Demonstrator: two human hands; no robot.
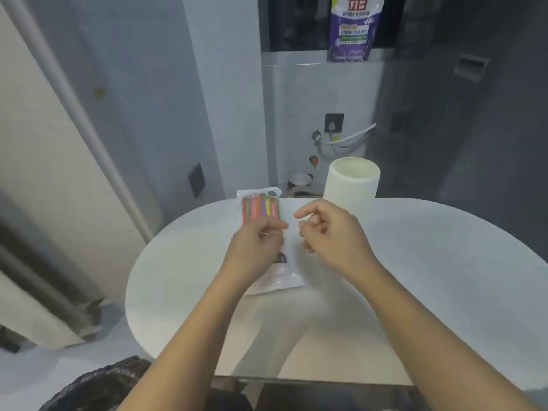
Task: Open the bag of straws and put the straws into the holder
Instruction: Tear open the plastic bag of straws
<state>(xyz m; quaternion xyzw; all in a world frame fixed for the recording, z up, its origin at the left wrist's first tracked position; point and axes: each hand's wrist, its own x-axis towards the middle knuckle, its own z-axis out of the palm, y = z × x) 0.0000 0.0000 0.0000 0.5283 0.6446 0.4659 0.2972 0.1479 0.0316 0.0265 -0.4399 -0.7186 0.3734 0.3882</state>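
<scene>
A clear plastic bag of coloured straws (261,207) lies lengthwise on the white oval table (430,262), its far end reaching the table's back edge. My left hand (256,247) rests on the middle of the bag, fingers closed and pinching its plastic near the straws' lower ends. My right hand (329,232) hovers just right of the bag with fingers loosely curled and nothing in them. The holder, a tall white cylindrical cup (350,182), stands upright at the table's back edge, right behind my right hand. The bag's near end (284,281) shows below my left wrist.
A purple detergent pouch (353,28) hangs on the wall above. A wall hook and white hose (341,137) sit behind the table. A dark bundle (98,384) lies at the lower left, near the table's front edge.
</scene>
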